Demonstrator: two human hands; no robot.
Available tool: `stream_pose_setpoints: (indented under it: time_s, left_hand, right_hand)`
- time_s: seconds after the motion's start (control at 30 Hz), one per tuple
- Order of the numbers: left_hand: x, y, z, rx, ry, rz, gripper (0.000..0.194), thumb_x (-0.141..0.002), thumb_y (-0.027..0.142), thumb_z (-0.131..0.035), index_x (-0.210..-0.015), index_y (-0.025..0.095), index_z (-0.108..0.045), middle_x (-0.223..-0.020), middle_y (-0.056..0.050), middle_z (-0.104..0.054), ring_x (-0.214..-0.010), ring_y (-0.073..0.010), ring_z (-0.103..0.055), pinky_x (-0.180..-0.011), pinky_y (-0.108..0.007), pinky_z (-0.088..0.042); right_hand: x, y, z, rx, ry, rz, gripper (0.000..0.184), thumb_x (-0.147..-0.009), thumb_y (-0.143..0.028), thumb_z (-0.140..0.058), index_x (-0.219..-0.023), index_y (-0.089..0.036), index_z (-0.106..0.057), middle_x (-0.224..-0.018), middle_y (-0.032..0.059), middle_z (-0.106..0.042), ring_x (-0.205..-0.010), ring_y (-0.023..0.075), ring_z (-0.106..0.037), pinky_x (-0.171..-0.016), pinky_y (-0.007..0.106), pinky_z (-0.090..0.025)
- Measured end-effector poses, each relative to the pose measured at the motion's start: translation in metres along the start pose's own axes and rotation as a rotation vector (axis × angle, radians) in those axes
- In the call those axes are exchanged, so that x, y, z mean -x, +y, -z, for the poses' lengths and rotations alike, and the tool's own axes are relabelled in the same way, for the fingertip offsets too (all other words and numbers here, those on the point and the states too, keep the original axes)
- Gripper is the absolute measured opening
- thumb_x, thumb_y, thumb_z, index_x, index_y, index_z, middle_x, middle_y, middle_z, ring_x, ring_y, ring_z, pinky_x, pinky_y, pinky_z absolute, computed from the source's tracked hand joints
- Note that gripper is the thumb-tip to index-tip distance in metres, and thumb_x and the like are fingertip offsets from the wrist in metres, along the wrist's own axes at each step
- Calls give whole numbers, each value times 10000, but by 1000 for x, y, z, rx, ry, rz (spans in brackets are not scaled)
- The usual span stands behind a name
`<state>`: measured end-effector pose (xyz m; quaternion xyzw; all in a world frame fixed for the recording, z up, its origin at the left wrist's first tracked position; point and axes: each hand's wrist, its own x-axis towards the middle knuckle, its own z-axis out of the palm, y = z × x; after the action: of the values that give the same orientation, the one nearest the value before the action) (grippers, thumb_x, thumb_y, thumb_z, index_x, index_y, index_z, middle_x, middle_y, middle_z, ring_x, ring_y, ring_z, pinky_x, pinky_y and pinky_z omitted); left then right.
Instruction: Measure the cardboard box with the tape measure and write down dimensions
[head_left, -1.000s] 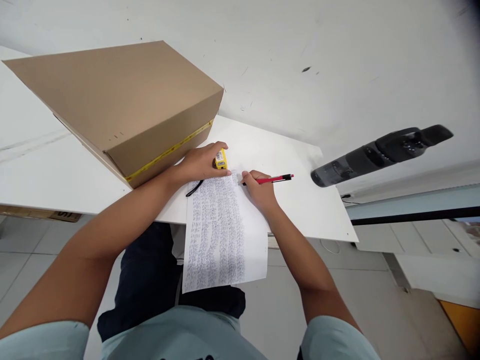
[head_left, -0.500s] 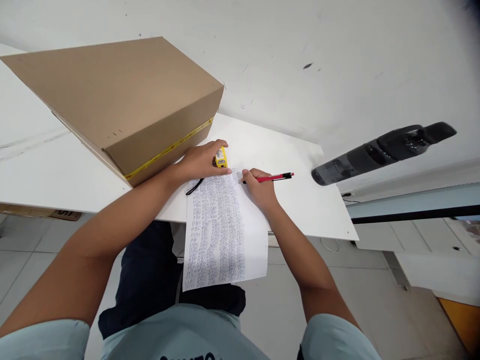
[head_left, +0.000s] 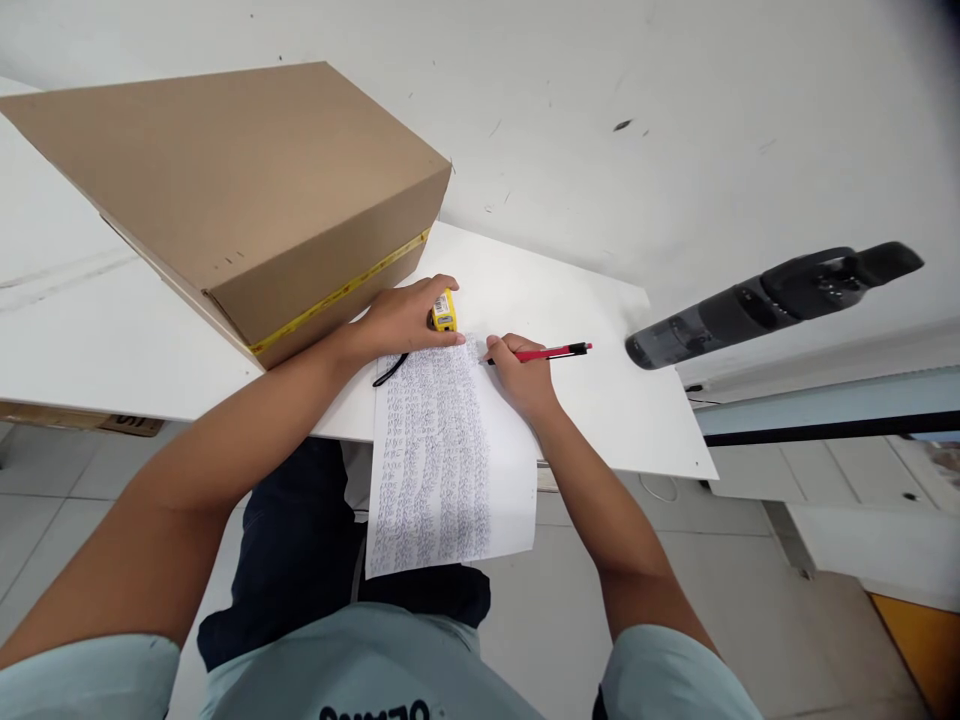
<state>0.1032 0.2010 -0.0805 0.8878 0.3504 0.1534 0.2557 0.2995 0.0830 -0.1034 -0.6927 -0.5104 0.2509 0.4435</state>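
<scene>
My right hand (head_left: 523, 372) is closed around a red pen (head_left: 551, 352) with a black end, its tip on a sheet of paper (head_left: 512, 500). Columns of blue handwriting fill the sheet's left and middle; its right strip is blank. The lower part of the sheet hangs over the table edge. A yellow tape measure (head_left: 445, 311) with a black wrist strap sits in the grip of my left hand (head_left: 409, 318), which rests at the sheet's top edge. Close by that hand stands a big cardboard box (head_left: 247, 170) with a yellow tape strip along its side.
The white table (head_left: 592, 420) runs against a marked white wall (head_left: 540, 120). At its right end is a black cylindrical device (head_left: 739, 308), perhaps a handheld vacuum. Below lies a grey tiled floor (head_left: 559, 610); a white cabinet (head_left: 840, 475) is at right.
The view has shifted slightly. Both hands keep their hold on the tape measure and pen, with hardly any movement over the paper.
</scene>
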Motion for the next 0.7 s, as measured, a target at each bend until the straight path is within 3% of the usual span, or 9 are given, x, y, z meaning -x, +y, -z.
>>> stream_pose_setpoints:
  time_s: [0.7]
  left_hand:
    - [0, 0, 0, 8, 1, -4, 750, -787, 660, -677, -1411, 314, -446, -1432, -40, -608, -1214, -305, -617, -934, -384, -480]
  right_hand:
    - [1, -4, 2, 6, -27, -10, 358, -833, -457, -633, -576, -208, -640, -539, -29, -487, -600, 157, -457, -617, 316, -378]
